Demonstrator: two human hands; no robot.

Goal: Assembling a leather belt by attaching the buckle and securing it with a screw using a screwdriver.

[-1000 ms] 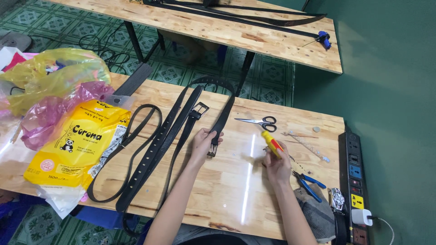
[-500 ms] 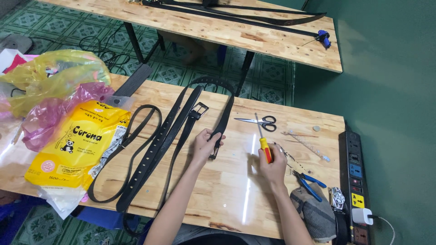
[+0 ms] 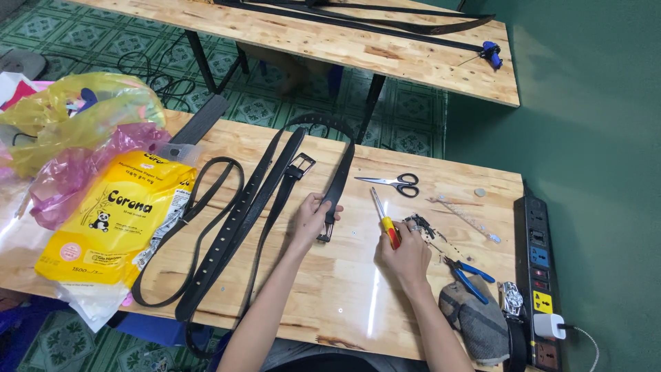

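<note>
Gripping a yellow-handled screwdriver [image 3: 385, 219], right hand [image 3: 406, 256] is closed, tip raised off the table [image 3: 344, 275]. Left hand [image 3: 311, 219] pins black belt [image 3: 339, 180] near its end clasp; fastening apparently unstarted, small screws [image 3: 420, 224] loose beside.

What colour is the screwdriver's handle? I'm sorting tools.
Yellow and red, on the screwdriver in the right hand; head view.
</note>
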